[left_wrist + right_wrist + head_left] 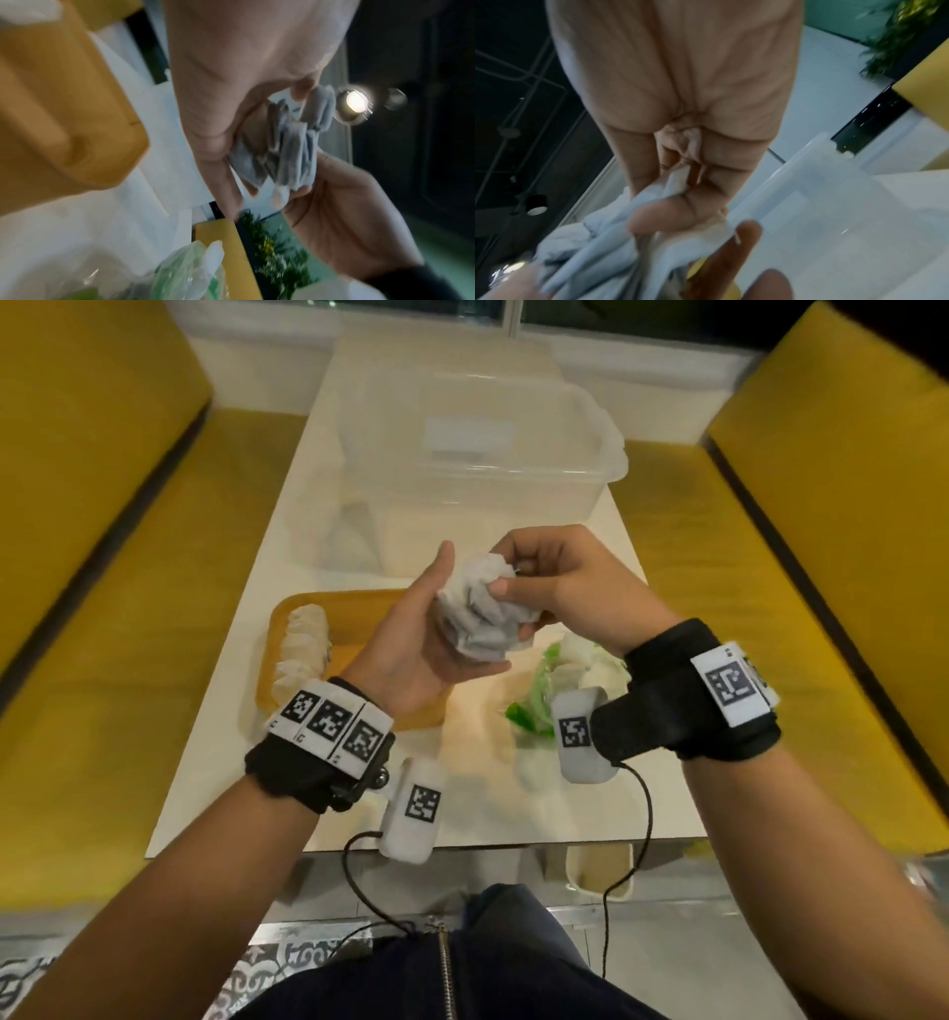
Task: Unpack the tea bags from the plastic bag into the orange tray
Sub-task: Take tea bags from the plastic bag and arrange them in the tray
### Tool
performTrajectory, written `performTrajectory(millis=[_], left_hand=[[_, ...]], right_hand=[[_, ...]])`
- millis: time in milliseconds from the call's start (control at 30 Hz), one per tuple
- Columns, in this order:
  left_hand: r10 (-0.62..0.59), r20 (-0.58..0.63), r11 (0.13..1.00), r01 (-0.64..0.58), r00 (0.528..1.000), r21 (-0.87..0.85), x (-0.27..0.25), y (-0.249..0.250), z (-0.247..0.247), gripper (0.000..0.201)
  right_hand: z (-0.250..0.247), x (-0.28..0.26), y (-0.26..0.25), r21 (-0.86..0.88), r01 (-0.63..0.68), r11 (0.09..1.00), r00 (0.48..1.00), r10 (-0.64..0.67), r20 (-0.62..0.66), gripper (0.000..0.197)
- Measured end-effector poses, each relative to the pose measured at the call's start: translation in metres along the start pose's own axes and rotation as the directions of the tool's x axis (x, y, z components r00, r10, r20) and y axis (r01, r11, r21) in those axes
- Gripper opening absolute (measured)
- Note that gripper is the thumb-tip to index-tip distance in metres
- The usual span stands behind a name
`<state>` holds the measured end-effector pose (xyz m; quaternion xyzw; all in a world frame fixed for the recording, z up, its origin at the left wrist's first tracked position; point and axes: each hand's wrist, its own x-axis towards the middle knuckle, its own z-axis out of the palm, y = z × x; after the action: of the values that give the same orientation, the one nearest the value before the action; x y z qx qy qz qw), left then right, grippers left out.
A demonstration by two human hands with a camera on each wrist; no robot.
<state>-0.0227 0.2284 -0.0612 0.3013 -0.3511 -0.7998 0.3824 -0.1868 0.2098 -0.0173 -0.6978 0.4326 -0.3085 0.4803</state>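
Observation:
A bunch of grey-white tea bags point(477, 608) hangs in the air above the table, held between both hands. My left hand point(436, 629) cups it from below with curled fingers and a raised thumb. My right hand point(524, 588) pinches the top of the bunch. The same tea bags point(290, 142) show in the left wrist view and, blurred, the tea bags point(598, 253) in the right wrist view. The orange tray point(354, 608) lies under my left hand with a row of tea bags point(303, 649) along its left side. The crumpled green-and-clear plastic bag point(565, 680) lies on the table below my right wrist.
A large clear plastic tub point(472, 439) stands at the back of the white table point(477, 793), with a second clear container point(349, 536) in front of it. Yellow benches point(102, 557) flank the table on both sides.

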Motion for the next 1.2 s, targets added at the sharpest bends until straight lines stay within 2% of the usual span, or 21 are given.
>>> performTrajectory(millis=[200,333,467,733,833,933,1033,1067,1133,1200], left_hand=[[-0.057,-0.024,0.985,0.052,0.998,-0.162,-0.035,0.004,-0.029,0.041],[-0.068,-0.114,0.995,0.059,0.991,-0.079,-0.044,0.004,-0.041,0.039],[-0.021,-0.165,0.996,0.007,0.986,-0.084,-0.049,0.005,-0.044,0.036],[-0.001,-0.32,1.0,-0.009,0.948,-0.029,-0.038,-0.003,-0.039,0.016],[-0.011,-0.338,0.998,-0.009,0.941,-0.059,-0.035,-0.006,-0.038,0.01],[0.004,-0.345,0.998,-0.027,0.938,-0.063,-0.034,-0.009,-0.039,0.011],[0.023,-0.359,0.996,-0.05,0.933,-0.068,-0.033,-0.011,-0.039,0.013],[0.028,-0.365,0.996,-0.057,0.931,-0.068,-0.033,-0.012,-0.039,0.014],[0.039,-0.374,0.995,-0.069,0.927,-0.068,-0.033,-0.013,-0.039,0.017],[0.051,-0.38,0.994,-0.083,0.924,-0.071,-0.033,-0.015,-0.04,0.023]], right_hand=[[0.032,0.022,0.003,-0.082,-0.005,0.997,1.0,0.004,-0.014,0.009],[0.054,0.031,0.007,-0.157,-0.012,0.988,0.999,0.006,-0.034,0.01],[0.066,0.034,0.007,-0.131,-0.001,0.991,0.996,-0.011,-0.088,0.009],[0.051,0.011,0.007,-0.14,-0.027,0.99,0.98,-0.002,-0.199,0.011],[0.021,-0.003,0.018,-0.181,-0.098,0.979,0.942,0.033,-0.334,0.01],[-0.013,-0.017,0.047,-0.337,-0.232,0.913,0.887,0.057,-0.458,0.014],[-0.027,-0.032,0.078,-0.531,-0.37,0.763,0.904,0.165,-0.394,0.038],[-0.028,-0.036,0.087,-0.59,-0.384,0.71,0.912,0.192,-0.363,0.04],[-0.026,-0.04,0.101,-0.663,-0.355,0.658,0.923,0.135,-0.36,0.031],[-0.024,-0.042,0.104,-0.692,-0.306,0.654,0.916,0.003,-0.402,0.016]])
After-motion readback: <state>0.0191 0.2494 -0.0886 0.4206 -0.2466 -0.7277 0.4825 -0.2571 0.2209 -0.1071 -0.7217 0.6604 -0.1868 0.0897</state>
